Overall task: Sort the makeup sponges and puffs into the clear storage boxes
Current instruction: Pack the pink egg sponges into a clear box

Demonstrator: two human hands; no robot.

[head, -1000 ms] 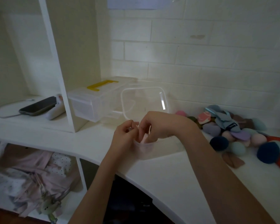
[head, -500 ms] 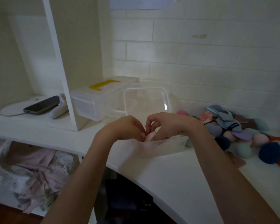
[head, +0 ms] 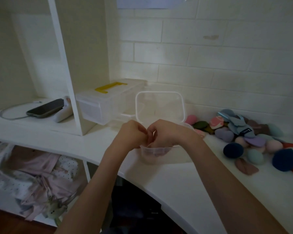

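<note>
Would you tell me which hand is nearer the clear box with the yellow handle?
Left. The left hand is closer to the clear box with the yellow handle; the right hand is farther right.

A small clear box (head: 155, 153) stands open on the counter, with a colourful sponge-and-puff heap (head: 254, 137) piled to its right.

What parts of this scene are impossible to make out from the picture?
Head view only:
- Contents of the open box: hidden by both hands, left and right.
- What the fingertips hold: hidden by curled fingers.
- Sponge pile: cut off by the right edge.
- Lidded box contents: frosted, dim.
</note>
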